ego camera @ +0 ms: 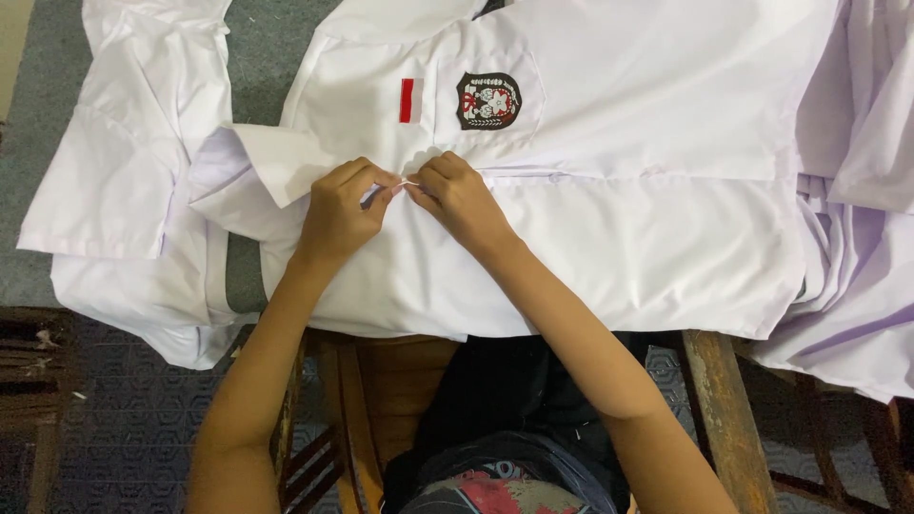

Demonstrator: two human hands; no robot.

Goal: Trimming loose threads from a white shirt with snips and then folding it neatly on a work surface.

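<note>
A white shirt (609,228) lies spread flat in front of me, with a dark round badge (488,100) on its chest pocket and a small red-and-white strip (407,100) beside it. My left hand (340,211) and my right hand (460,197) meet just below the pocket. Both pinch a small white bit of the shirt, perhaps a button or thread, between thumb and fingertips. What exactly sits between the fingers is too small to tell.
More white garments lie at the left (133,162) and in a folded heap at the right (857,219). A grey surface (271,48) shows between them. Below are wooden furniture legs (724,419) and a dark patterned floor (133,419).
</note>
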